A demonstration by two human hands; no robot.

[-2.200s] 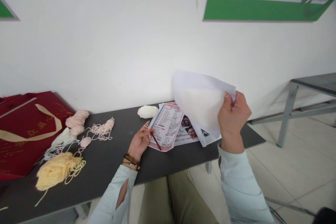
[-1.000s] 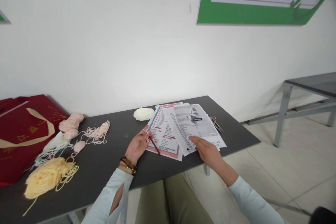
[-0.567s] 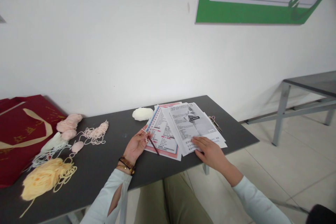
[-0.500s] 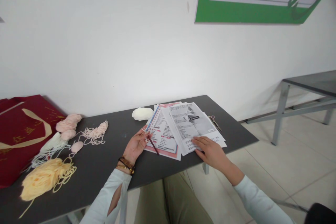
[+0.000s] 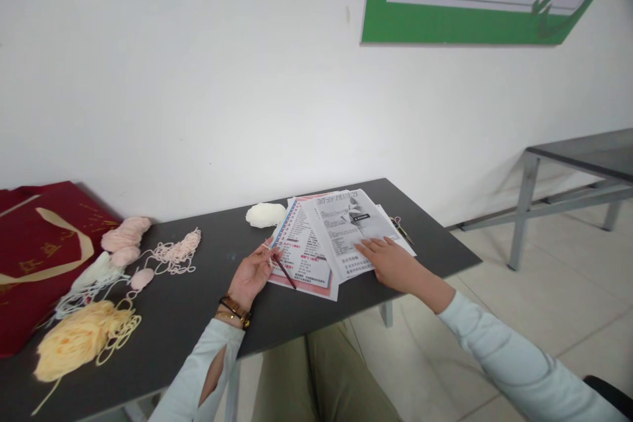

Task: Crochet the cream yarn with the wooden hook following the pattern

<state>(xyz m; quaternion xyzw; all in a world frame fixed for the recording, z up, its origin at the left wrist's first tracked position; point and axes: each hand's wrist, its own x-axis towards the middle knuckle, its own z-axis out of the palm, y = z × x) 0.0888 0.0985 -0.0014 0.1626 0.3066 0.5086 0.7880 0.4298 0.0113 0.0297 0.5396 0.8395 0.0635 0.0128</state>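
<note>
Brown stick (image 5: 285, 271) was pinched in left hand (image 5: 248, 281), pointing to 5 o'clock. Right hand (image 5: 394, 265) lay flat, grip loose, on printed sheet (image 5: 339, 241). White yarn ball (image 5: 265, 215) sat at left hand's 12 o'clock.

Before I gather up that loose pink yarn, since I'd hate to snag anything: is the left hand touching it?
Apart. The head view shows a broad strip of dark tabletop between the left hand and the loose pink yarn.
</note>
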